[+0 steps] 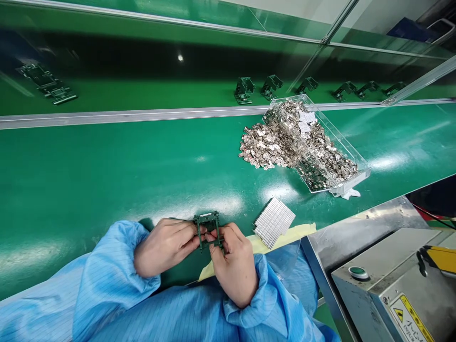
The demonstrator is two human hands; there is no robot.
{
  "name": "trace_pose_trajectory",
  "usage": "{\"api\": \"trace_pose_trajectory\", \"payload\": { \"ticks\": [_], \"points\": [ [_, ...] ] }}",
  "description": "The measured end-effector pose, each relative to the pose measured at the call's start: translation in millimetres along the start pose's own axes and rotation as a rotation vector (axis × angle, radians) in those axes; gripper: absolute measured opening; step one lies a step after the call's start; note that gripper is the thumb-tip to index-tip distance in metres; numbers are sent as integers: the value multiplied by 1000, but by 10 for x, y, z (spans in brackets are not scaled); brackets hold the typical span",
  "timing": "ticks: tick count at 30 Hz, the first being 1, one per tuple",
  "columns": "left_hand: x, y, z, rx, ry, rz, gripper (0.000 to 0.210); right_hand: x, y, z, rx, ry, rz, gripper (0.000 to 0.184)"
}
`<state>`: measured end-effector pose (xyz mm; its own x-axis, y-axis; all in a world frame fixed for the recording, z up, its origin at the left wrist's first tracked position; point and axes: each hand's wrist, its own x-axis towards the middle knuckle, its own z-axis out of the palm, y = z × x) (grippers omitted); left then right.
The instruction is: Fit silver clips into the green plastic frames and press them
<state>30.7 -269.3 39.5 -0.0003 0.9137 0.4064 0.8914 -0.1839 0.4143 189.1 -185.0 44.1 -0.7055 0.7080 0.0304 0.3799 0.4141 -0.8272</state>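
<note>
Green frame [206,218] | left hand [167,246], right hand [235,266] pinching opposite sides | both curled inward

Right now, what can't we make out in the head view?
All head view:
- Grip of left hand and right hand inside the green frame: partly hidden by the frame and the hands themselves.
- Warning label: cut off by the bottom edge.
- Clear tray floor: mostly covered by metal pieces.
- Green board, far left: markings blurred, too small.

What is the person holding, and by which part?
A dark green frame: the left hand grips its left side, the right hand its right side.
</note>
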Motion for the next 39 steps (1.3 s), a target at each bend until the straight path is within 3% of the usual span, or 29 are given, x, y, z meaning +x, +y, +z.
{"api": "trace_pose_trajectory", "payload": {
  "ticks": [10, 16, 23, 33, 39],
  "points": [
    [-45, -15, 8, 36, -54, 11, 35, -2, -49, 34, -117, -2, -8, 13],
    [-78, -5, -5, 42, -89, 5, 29, -6, -69, 55, -62, 16, 0, 10],
    [-58, 10, -13, 35, -57, -5, 31, 8, -61, 40, -3, 17, 58, 9],
    [-99, -26, 25, 17, -81, -36, 31, 43, -113, -11, -117, -52, 88, 18],
    [-102, -15, 19, 32, -65, -25, 29, -22, -126, 79, -179, 6, 72, 11]
  ]
}}
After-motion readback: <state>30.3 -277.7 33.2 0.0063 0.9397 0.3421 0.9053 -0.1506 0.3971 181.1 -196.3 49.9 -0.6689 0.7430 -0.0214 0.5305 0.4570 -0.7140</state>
